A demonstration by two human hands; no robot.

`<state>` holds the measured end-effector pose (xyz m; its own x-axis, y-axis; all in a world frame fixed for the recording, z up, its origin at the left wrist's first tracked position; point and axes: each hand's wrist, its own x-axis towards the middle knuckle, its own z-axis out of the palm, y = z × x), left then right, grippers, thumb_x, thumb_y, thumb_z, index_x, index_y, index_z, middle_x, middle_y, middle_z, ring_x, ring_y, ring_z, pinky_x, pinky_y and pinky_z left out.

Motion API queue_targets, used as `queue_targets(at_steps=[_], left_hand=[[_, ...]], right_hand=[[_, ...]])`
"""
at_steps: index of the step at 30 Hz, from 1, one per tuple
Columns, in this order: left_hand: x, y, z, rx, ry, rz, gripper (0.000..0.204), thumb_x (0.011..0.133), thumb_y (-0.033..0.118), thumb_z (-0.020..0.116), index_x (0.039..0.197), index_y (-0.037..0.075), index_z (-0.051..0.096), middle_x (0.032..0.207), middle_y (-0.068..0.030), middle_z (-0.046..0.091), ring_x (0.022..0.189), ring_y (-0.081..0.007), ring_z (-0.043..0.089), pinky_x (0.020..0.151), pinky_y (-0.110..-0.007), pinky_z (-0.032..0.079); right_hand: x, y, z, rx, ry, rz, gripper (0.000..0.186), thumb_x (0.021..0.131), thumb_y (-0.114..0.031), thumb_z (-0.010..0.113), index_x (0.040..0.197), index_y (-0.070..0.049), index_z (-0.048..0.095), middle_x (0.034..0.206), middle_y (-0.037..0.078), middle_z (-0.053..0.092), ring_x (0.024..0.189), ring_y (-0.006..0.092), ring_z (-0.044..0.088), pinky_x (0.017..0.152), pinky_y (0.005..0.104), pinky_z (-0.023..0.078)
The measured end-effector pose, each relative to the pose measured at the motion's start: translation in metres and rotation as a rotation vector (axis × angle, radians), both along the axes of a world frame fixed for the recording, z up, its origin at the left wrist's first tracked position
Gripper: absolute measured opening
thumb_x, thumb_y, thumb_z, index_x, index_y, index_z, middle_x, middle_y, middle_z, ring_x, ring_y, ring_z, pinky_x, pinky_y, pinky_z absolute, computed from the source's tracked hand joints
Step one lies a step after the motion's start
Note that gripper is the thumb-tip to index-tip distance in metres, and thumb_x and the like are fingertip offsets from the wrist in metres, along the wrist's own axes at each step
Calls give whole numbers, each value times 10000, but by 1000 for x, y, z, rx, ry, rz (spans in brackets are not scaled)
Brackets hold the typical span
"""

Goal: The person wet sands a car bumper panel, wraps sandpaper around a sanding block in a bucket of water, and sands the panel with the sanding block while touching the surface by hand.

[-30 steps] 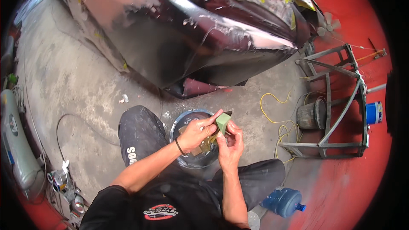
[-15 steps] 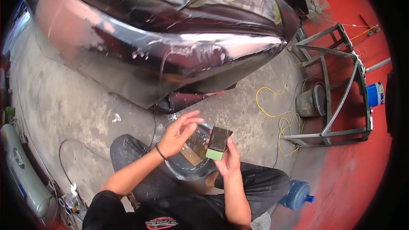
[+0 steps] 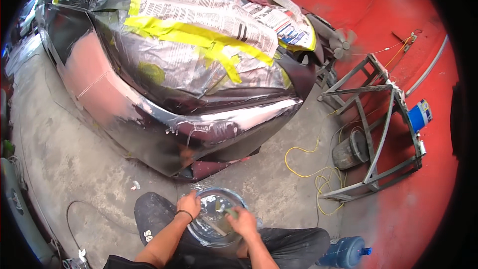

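Observation:
Between my knees sits a round blue-grey basin (image 3: pixel 216 243) holding water and a long flat tan piece (image 3: pixel 213 225). My left hand (image 3: pixel 189 204) is at the basin's left rim, its fingers curled over the edge. My right hand (image 3: pixel 244 222) is closed on a green block (image 3: pixel 230 213) inside the right part of the basin, over the water. The block is partly hidden by my fingers, and its dark face is hard to make out now.
Ahead is a car body (image 3: pixel 114 94) with pink patches, masked with newspaper (image 3: pixel 209 12) and yellow tape. At right stand a metal frame (image 3: pixel 386 129), buckets (image 3: pixel 348 152), a yellow cable (image 3: pixel 298 172) and a water jug (image 3: pixel 338 253). A grey cylindrical machine (image 3: pixel 17 204) lies at left.
The view has tilted up to show more of the car. My left hand let go of the green block and moved to the basin's rim; my right hand lowered the block into the basin.

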<state>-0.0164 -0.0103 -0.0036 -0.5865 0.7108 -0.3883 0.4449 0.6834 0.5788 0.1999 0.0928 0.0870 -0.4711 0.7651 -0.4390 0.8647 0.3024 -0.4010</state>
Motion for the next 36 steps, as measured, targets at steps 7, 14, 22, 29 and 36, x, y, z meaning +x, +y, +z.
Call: queue_targets(at_steps=[7, 14, 22, 29, 36], left_hand=[[-5, 9, -11, -19, 101, -37, 392, 1075, 289, 605, 1356, 17, 632, 1131, -252, 792, 1051, -460, 767, 982, -582, 567], [20, 5, -4, 149, 72, 32, 310, 1037, 250, 656, 1264, 39, 648, 1084, -306, 772, 1003, -523, 746, 933, -620, 574], [21, 3, 2, 88, 61, 53, 270, 1035, 240, 649, 1204, 30, 651, 1093, -287, 779, 1015, -501, 754, 941, -609, 573], [21, 0, -4, 92, 105, 41, 264, 1014, 240, 651, 1167, 26, 664, 1063, -272, 787, 992, -489, 764, 948, -591, 582], [19, -5, -1, 67, 63, 56, 259, 1008, 230, 657, 1167, 27, 639, 1091, -290, 776, 1010, -503, 752, 940, -615, 574]], right_hand=[[-31, 169, 215, 389, 796, -233, 478, 975, -298, 828, 1363, -27, 760, 1286, 187, 783, 1208, 288, 742, 1091, 398, 533], [-85, 258, 244, 829, 744, -220, 456, 945, -346, 836, 1310, -74, 808, 1297, 169, 769, 1238, 328, 726, 1097, 424, 531], [-104, 252, 235, 1019, 655, -137, 433, 953, -409, 811, 1279, -124, 822, 1228, 166, 782, 1188, 382, 726, 1040, 489, 549], [-110, 221, 240, 1003, 678, -53, 437, 952, -341, 839, 1305, -86, 804, 1220, 199, 784, 1150, 371, 758, 1035, 446, 567], [-122, 187, 244, 975, 652, 46, 413, 973, -368, 799, 1318, -141, 796, 1268, 138, 776, 1189, 357, 725, 1030, 500, 522]])
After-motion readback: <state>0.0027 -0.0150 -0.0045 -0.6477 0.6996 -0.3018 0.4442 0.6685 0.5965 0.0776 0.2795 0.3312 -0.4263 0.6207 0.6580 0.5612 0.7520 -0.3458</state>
